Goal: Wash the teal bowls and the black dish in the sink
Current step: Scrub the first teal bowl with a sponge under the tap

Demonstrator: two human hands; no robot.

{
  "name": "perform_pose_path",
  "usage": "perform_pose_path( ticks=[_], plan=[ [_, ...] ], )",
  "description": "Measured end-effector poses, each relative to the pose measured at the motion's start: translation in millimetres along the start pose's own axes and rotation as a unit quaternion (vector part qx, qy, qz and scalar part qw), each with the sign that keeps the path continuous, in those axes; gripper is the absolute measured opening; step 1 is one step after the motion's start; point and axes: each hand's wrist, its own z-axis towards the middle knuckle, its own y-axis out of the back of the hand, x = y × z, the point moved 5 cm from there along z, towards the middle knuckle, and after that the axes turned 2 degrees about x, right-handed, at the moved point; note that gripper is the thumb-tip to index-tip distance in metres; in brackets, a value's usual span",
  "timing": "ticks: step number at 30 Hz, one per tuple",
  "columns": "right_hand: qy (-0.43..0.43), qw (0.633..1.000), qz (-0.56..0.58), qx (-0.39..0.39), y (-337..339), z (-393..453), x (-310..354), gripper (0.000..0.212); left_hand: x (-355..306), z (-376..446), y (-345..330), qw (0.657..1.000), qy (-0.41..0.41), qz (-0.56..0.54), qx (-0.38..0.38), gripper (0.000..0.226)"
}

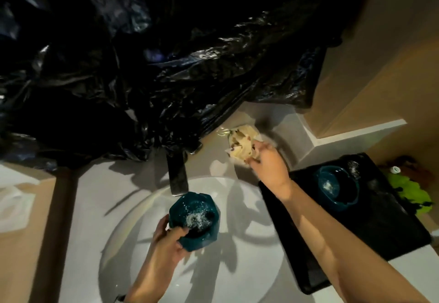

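Down at the bottom of the shot, the left hand [166, 238] has its fingers and thumb curled round the rim of a teal bowl [194, 222], holding it tilted over the white sink [237, 267], just below the dark faucet [177, 174]. White foam or residue sits inside that bowl. No water seems to be running, though the light is dim and I can't be sure.

Up goes the right hand [266, 162], reaching across to the back of the tabletop [99, 188], its fingers closed on a pale crumpled wad [242, 143], a cloth or sponge by the look of it; it's too blurred to say which. Over on the right, the black dish [356, 226] lies flat beside the sink with the second teal bowl [337, 190] standing on it, white specks inside. Black plastic sheeting [142, 65] hangs over everything behind the faucet, and something bright green [408, 191] lies beyond the dish.

My read: this is the fetch-the-scrubber step on the first bowl. To do it well, keep the bowl low over the basin so drips fall in, bring the wad straight back, and work round the angular inner corners where residue clings. That rim grip looks light; wet glaze may slip.
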Motion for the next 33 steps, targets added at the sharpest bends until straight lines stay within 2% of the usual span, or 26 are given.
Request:
perform_pose_path(
  ticks=[2, 4, 6, 9, 12, 15, 18, 20, 23, 24, 25, 27, 30, 32, 33],
  plan=[
    [-0.026, 0.995, -0.099, 0.014, -18, 20, 2, 0.057, 0, 5, 11, 1.0, 0.007, -0.013, -0.003, 0.072],
    [-0.014, 0.983, -0.185, 0.011, -29, 22, 6, 0.041, -1, 6, 17, 1.0, 0.008, -0.007, -0.005, 0.075],
    [0.005, 0.982, -0.19, -0.002, -31, 14, 11, 0.023, -2, 6, 20, 1.0, 0.003, 0.007, -0.002, 0.076],
    [0.016, 0.996, -0.041, -0.075, -16, -7, 17, 0.013, -2, 5, 25, 1.0, -0.004, 0.016, -0.01, 0.063],
    [-0.002, 0.978, 0.163, -0.127, 12, -36, 36, 0.004, -5, 0, 30, 0.999, -0.011, 0.025, -0.02, 0.055],
    [-0.077, 0.941, 0.318, -0.088, 30, -51, 62, 0.011, -10, -9, 31, 0.999, -0.035, 0.037, -0.006, 0.054],
    [-0.145, 0.891, 0.43, 0.009, 20, -48, 83, 0.008, -18, -15, 33, 0.997, -0.062, 0.047, 0.002, 0.053],
    [-0.181, 0.872, 0.449, 0.081, 4, -43, 98, 0.014, -23, -17, 36, 0.996, -0.076, 0.047, 0.004, 0.05],
    [-0.158, 0.868, 0.434, 0.184, -9, -38, 133, 0.055, -30, -21, 38, 0.992, -0.102, 0.063, 0.025, 0.05],
    [-0.142, 0.865, 0.438, 0.199, -10, -38, 144, 0.06, -31, -22, 39, 0.991, -0.108, 0.067, 0.032, 0.054],
    [-0.123, 0.862, 0.447, 0.204, -11, -37, 153, 0.054, -31, -22, 40, 0.991, -0.107, 0.067, 0.036, 0.06],
    [-0.092, 0.873, 0.444, 0.177, -9, -35, 162, 0.026, -30, -20, 44, 0.992, -0.102, 0.064, 0.035, 0.069],
    [-0.09, 0.871, 0.468, 0.115, -1, -29, 176, 0.039, -31, -16, 47, 0.992, -0.106, 0.057, 0.035, 0.069],
    [-0.122, 0.861, 0.483, 0.103, 5, -21, 183, 0.034, -32, -13, 46, 0.992, -0.11, 0.055, 0.042, 0.072],
    [-0.124, 0.865, 0.471, 0.121, 7, -19, 185, 0.03, -33, -11, 45, 0.991, -0.11, 0.055, 0.046, 0.077]
  ],
)
